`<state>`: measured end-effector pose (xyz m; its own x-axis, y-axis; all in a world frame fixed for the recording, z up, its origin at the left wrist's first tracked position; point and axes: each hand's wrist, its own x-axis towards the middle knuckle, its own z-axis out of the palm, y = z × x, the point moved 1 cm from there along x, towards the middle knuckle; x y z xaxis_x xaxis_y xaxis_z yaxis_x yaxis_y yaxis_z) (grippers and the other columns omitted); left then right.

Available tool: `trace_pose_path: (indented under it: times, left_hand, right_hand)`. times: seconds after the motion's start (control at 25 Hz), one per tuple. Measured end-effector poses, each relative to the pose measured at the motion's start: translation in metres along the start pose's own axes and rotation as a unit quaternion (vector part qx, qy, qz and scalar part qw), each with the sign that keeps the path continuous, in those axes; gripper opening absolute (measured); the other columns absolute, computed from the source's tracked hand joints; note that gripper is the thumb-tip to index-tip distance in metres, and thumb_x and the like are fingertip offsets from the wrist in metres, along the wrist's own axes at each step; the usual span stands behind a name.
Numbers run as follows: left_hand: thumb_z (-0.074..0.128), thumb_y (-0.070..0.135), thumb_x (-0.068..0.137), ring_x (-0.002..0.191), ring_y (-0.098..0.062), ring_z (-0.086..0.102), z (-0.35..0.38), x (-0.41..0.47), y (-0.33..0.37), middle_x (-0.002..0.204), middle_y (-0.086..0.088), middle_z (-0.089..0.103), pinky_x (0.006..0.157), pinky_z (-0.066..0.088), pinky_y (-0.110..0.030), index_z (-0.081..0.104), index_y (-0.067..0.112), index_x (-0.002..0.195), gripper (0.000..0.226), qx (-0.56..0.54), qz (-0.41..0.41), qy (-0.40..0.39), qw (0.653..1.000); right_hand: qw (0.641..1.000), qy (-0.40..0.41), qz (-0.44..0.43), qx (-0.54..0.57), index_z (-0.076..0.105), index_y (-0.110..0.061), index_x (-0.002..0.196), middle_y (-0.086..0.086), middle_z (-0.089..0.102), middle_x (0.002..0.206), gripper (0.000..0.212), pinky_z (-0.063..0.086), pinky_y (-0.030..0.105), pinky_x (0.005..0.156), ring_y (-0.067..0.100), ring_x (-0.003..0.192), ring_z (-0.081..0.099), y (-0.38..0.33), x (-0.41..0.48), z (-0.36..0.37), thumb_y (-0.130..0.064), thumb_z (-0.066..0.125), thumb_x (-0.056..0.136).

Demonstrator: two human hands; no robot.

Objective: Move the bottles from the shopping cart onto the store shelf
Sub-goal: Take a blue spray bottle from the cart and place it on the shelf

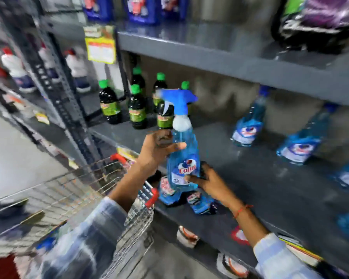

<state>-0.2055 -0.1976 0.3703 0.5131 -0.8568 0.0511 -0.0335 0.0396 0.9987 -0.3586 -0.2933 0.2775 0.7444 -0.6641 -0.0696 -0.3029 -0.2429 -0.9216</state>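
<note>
A blue spray bottle (182, 156) with a blue trigger head stands upright in the air above the front edge of the grey store shelf (270, 188). My left hand (157, 152) holds its neck from the left. My right hand (208, 182) grips its base from the right. The wire shopping cart (73, 190) with red corners sits at the lower left, beside the shelf. Two blue pouches (169, 192) lie on the shelf edge just under the bottle. More blue bottles (248, 125) stand farther back on the right of the same shelf.
Dark bottles with green caps (136, 109) stand at the shelf's back left. An upper grey shelf (210, 55) overhangs closely above. A perforated steel upright (54, 93) divides this bay from the left one. Price tags hang along the shelf edges. Grey floor lies at left.
</note>
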Motion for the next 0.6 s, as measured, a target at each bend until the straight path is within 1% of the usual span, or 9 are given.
trace_pose_path:
  times: [0.08, 0.12, 0.2, 0.24, 0.28, 0.36, 0.44, 0.52, 0.6]
  left_hand:
    - [0.069, -0.006, 0.073, 0.048, 0.006, 0.055, 0.048, 0.013, -0.004, 0.050, 0.012, 0.066, 0.044, 0.040, -0.007, 0.062, -0.002, 0.090, 0.019, 0.019, 0.015, -0.036, 0.999]
    - [0.074, 0.002, 0.071, 0.051, 0.003, 0.053, 0.069, 0.019, -0.007, 0.055, 0.005, 0.068, 0.046, 0.041, -0.010, 0.062, -0.004, 0.088, 0.022, 0.030, 0.024, -0.045, 0.998]
    - [0.082, 0.031, 0.058, 0.061, -0.011, 0.052, 0.105, 0.038, -0.015, 0.071, -0.018, 0.067, 0.053, 0.045, -0.026, 0.064, -0.001, 0.083, 0.045, 0.068, 0.045, -0.045, 0.996]
    - [0.081, 0.041, 0.051, 0.064, -0.013, 0.054, 0.121, 0.047, -0.017, 0.076, -0.021, 0.067, 0.058, 0.048, -0.032, 0.066, 0.003, 0.082, 0.052, 0.081, 0.050, -0.043, 0.995]
    - [0.082, 0.042, 0.048, 0.067, -0.013, 0.057, 0.136, 0.057, -0.021, 0.080, -0.019, 0.069, 0.061, 0.050, -0.031, 0.067, 0.005, 0.085, 0.054, 0.088, 0.052, -0.048, 0.994]
    - [0.086, 0.031, 0.053, 0.072, -0.011, 0.061, 0.160, 0.068, -0.022, 0.090, -0.020, 0.071, 0.064, 0.054, -0.024, 0.065, 0.001, 0.095, 0.055, 0.104, 0.053, -0.052, 0.992]
    - [0.085, 0.018, 0.058, 0.071, -0.006, 0.064, 0.174, 0.077, -0.024, 0.100, -0.024, 0.070, 0.072, 0.058, -0.028, 0.061, -0.003, 0.101, 0.054, 0.093, 0.048, -0.060, 0.993]
    - [0.081, 0.005, 0.063, 0.067, 0.002, 0.064, 0.179, 0.086, -0.027, 0.106, -0.025, 0.067, 0.078, 0.058, -0.032, 0.057, -0.004, 0.105, 0.049, 0.057, 0.024, -0.078, 0.995]
    - [0.077, 0.002, 0.067, 0.073, -0.004, 0.065, 0.179, 0.092, -0.030, 0.106, -0.023, 0.066, 0.085, 0.057, -0.040, 0.056, -0.001, 0.107, 0.045, 0.049, 0.021, -0.088, 0.995]
  right_hand:
    - [0.998, 0.059, 0.017, -0.026, 0.055, -0.011, 0.111, 0.012, 0.069, 0.112, 0.044, 0.052, 0.041, 0.091, 0.021, 0.099, 0.065, 0.016, -0.015, -0.034, -0.033, 0.071, 0.075]
    - [0.995, 0.091, 0.025, -0.036, 0.055, -0.010, 0.111, 0.011, 0.070, 0.108, 0.039, 0.053, 0.030, 0.085, 0.015, 0.093, 0.065, 0.025, -0.022, -0.049, -0.028, 0.069, 0.079]
    - [0.988, 0.148, 0.040, -0.035, 0.056, -0.005, 0.115, 0.007, 0.069, 0.103, 0.037, 0.049, 0.012, 0.071, 0.003, 0.086, 0.061, 0.044, -0.032, -0.076, -0.020, 0.066, 0.082]
    - [0.984, 0.168, 0.048, -0.020, 0.054, -0.003, 0.117, 0.009, 0.068, 0.106, 0.040, 0.049, 0.011, 0.075, 0.004, 0.088, 0.060, 0.051, -0.034, -0.087, -0.017, 0.067, 0.082]
    - [0.981, 0.186, 0.049, -0.008, 0.052, -0.001, 0.118, 0.014, 0.067, 0.110, 0.045, 0.050, 0.016, 0.082, 0.010, 0.093, 0.060, 0.059, -0.032, -0.097, -0.015, 0.069, 0.079]
    - [0.976, 0.211, 0.050, 0.005, 0.050, 0.003, 0.117, 0.021, 0.064, 0.112, 0.060, 0.050, 0.018, 0.085, 0.021, 0.100, 0.059, 0.072, -0.023, -0.111, -0.020, 0.071, 0.066]
    - [0.967, 0.245, 0.064, 0.012, 0.051, 0.007, 0.114, 0.025, 0.065, 0.108, 0.068, 0.049, 0.026, 0.082, 0.034, 0.101, 0.062, 0.081, -0.009, -0.117, -0.028, 0.067, 0.058]
    - [0.960, 0.271, 0.073, 0.007, 0.051, 0.007, 0.114, 0.028, 0.065, 0.110, 0.062, 0.048, 0.037, 0.084, 0.038, 0.102, 0.062, 0.078, -0.002, -0.118, -0.023, 0.066, 0.062]
    - [0.961, 0.269, 0.068, -0.005, 0.051, 0.005, 0.117, 0.026, 0.064, 0.115, 0.054, 0.044, 0.028, 0.083, 0.031, 0.104, 0.061, 0.073, 0.002, -0.121, -0.015, 0.068, 0.070]
